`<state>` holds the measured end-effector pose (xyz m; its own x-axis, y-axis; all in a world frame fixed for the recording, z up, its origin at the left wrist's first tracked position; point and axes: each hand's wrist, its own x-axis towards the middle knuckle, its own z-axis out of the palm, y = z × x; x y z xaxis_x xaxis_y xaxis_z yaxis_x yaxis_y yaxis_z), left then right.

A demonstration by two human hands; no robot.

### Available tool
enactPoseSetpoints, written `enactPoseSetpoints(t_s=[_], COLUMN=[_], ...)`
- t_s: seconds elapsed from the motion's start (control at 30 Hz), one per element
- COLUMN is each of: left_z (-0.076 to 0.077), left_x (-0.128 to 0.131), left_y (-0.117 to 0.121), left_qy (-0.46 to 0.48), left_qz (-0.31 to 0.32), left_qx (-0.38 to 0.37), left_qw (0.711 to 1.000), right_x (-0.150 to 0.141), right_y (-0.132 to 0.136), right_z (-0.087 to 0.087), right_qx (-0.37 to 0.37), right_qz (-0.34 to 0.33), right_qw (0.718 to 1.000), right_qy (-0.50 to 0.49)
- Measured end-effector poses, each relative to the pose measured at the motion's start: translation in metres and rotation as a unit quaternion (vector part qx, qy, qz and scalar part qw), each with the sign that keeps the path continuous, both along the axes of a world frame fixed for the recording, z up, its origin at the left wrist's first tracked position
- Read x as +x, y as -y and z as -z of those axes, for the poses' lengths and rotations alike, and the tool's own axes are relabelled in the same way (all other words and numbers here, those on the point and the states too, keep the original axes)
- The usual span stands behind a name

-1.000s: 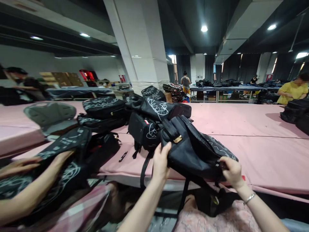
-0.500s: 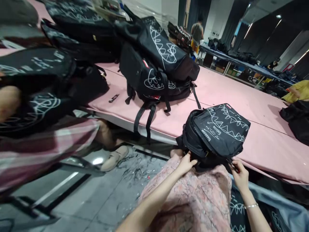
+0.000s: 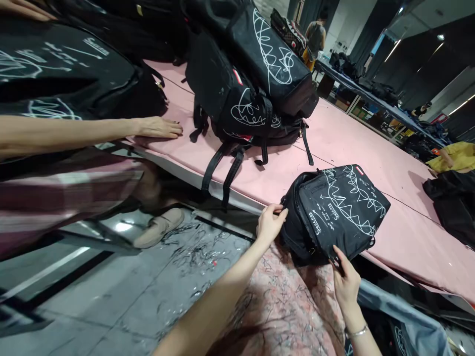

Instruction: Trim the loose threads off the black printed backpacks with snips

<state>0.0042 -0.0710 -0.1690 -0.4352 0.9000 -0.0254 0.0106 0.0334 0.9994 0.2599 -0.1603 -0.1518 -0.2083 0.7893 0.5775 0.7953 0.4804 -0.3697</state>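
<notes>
A black backpack (image 3: 341, 207) with white zigzag print lies at the near edge of the pink table (image 3: 356, 148), partly over my lap. My left hand (image 3: 270, 223) pinches the backpack's left edge near the zipper, fingers closed on it. My right hand (image 3: 345, 283) grips the bag's lower corner together with a small dark thing that I cannot make out. Two more black backpacks (image 3: 256, 94) with white scribble print lie stacked on the table behind, straps hanging over the edge.
A co-worker's arm and open hand (image 3: 158, 127) rest on the table at the left beside another black bag (image 3: 67, 69). Thread scraps litter the grey floor (image 3: 193, 257). More bags (image 3: 452, 202) lie at the right; people work at far tables.
The view tilted down from the hall to the table edge. The backpack came off the pile toward me and now lies flat at the edge; my hands shifted to its left edge and lower corner.
</notes>
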Motion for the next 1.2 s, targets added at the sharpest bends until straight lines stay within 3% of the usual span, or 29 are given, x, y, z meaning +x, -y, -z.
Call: enactPoseSetpoints(t_s=[0.17,0.33,0.43,0.6,0.77,0.87,0.93,1.0,1.1,1.2], left_z=[0.009,0.019,0.027,0.03,0.035,0.038,0.035,0.027,0.012,-0.001], left_x=[0.036,0.058,0.05,0.028,0.014,0.012,0.014,0.019,0.026,0.028], left_y=[0.027,0.047,0.037,0.013,-0.009,-0.015,-0.011,-0.003,0.01,0.016], left_qy=[0.009,0.014,-0.024,-0.143,-0.096,-0.074,-0.071,-0.064,-0.097,-0.194], left_qz=[-0.019,0.019,0.013,0.072,0.082,0.026,-0.004,0.012,0.039,0.025], left_qx=[0.02,0.062,0.078,0.141,0.117,0.084,0.083,0.099,0.141,0.168], left_qw=[1.0,0.998,0.997,0.977,0.985,0.993,0.994,0.993,0.985,0.966], right_x=[0.027,0.081,0.097,0.096,0.091,0.09,0.089,0.088,0.085,0.081], right_y=[-0.012,-0.019,-0.018,-0.014,-0.007,-0.001,0.003,0.004,0.005,0.004], right_z=[0.028,0.039,0.039,0.042,0.037,0.027,0.021,0.016,0.011,0.008], right_qx=[0.121,0.118,0.112,0.095,0.059,-0.008,-0.076,-0.127,-0.152,-0.161], right_qz=[0.064,0.154,0.178,0.217,0.209,0.172,0.157,0.161,0.177,0.185], right_qw=[0.989,0.974,0.97,0.965,0.972,0.984,0.985,0.978,0.971,0.967], right_qy=[0.062,0.115,0.126,0.109,0.086,0.056,0.009,-0.033,-0.051,-0.064])
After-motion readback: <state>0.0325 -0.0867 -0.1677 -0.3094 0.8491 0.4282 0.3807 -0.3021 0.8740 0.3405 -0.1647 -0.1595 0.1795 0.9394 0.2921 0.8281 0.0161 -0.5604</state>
